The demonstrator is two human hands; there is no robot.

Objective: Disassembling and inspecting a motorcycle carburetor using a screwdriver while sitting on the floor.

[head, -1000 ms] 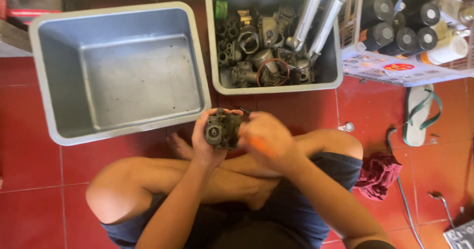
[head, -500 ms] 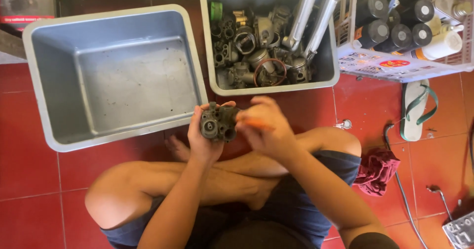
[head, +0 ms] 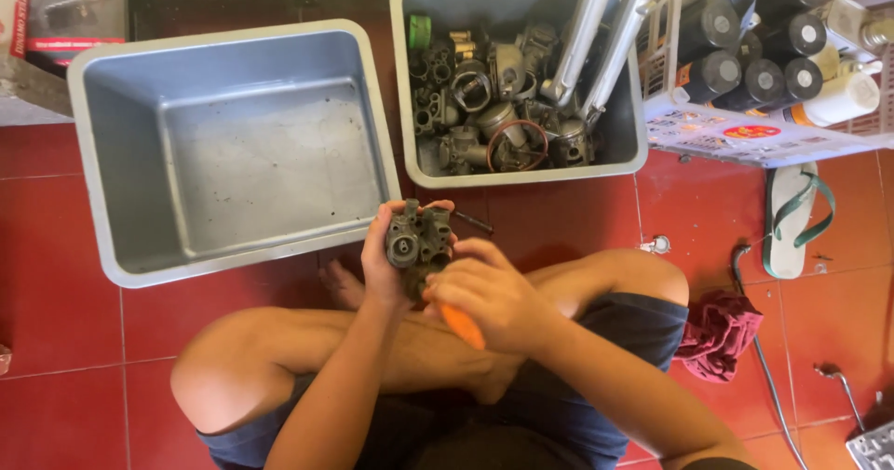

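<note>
Carburetor body (head: pixel 418 239), held up just above the person's crossed legs and just in front of the two grey tubs: from the head camera it reads as a cast-metal lump, so likely dense for its size, rigid, and knobbly enough not to slip, though old grime may make it greasy. The blocky middle is the safe place to grasp; the thin protruding fittings look easier to damage. The left hand (head: pixel 386 265) is wrapped closed around its left side, thumb and fingers clamped on the casting. The right hand (head: pixel 489 298) is closed on an orange-handled tool (head: pixel 461 326), its tip seemingly pressed to the part's underside, though the fingers hide the contact. The piece is dull grey-brown, with a round bore facing the camera and several small bosses.
</note>
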